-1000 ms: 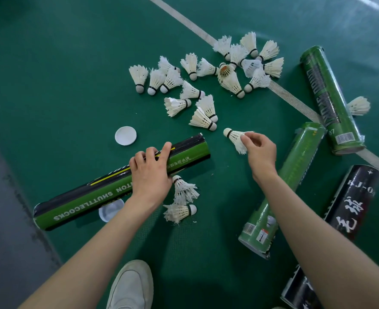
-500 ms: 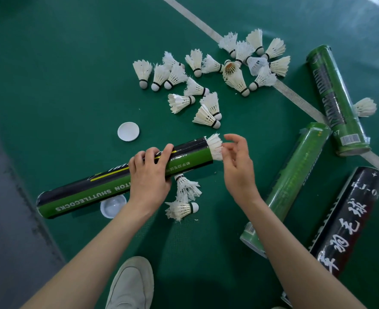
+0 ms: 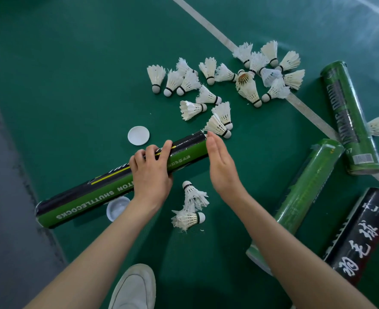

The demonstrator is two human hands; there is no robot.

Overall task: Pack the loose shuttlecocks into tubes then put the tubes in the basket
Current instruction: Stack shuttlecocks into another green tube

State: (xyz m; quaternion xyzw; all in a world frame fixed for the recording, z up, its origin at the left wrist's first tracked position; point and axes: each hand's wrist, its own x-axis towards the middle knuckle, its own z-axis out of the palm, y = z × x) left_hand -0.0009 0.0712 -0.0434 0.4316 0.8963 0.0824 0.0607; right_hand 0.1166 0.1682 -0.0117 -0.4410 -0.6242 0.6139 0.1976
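Your right hand, fingers straight, now presses the tube at its right mouth, where feathers just protruded. Your left hand grips it. That shuttlecock looks packed.

Green court floor with a white line, grey edge strip, white shoe.

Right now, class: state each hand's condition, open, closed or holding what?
Left hand: holds the green-and-black tube.
Right hand: open, flat against the tube's mouth.
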